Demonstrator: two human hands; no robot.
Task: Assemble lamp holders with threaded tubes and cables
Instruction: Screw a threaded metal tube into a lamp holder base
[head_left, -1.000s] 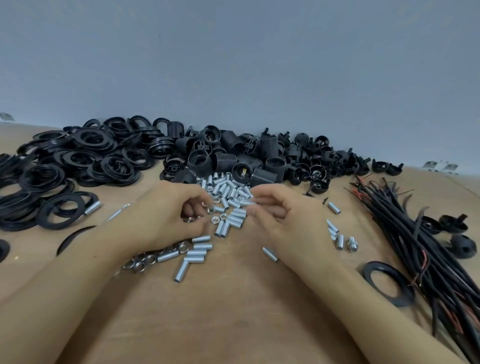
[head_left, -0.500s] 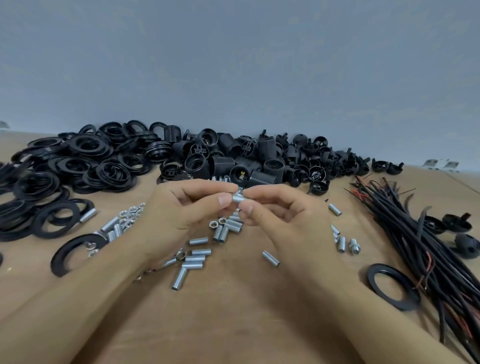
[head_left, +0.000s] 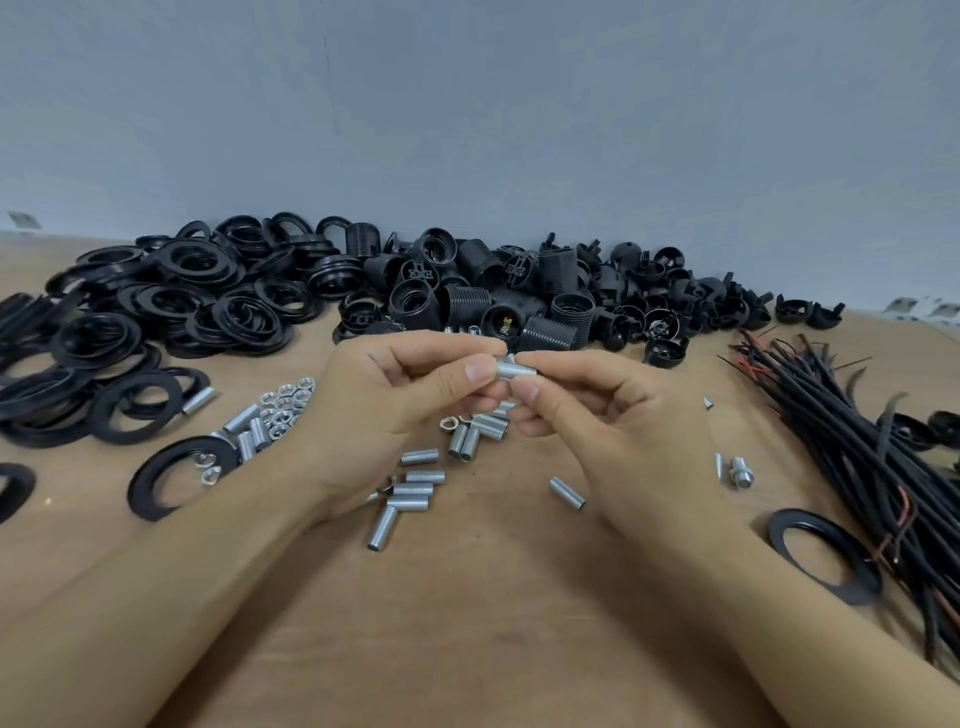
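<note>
Loose tubes (head_left: 415, 490) lie under both hands; cables (head_left: 852, 441) rightward.

A brown wooden bench (head_left: 467, 623) is filling the lower half of the view, and a plain grey-blue wall (head_left: 519, 130) is rising straight from the bench's far edge. A broad heap of flat black rings (head_left: 171, 296) is spreading over the bench's far left part, reaching almost to the wall. One loose ring (head_left: 140, 483) is lying flat on the bench's left side, nearer than the heap. Another single ring (head_left: 852, 590) is lying flat near the bench's right edge. A small pale scrap (head_left: 23, 219) is sitting at the bench's far left corner, and several similar pale pieces (head_left: 930, 309), too small to identify, are sitting at the bench's far right corner.
</note>
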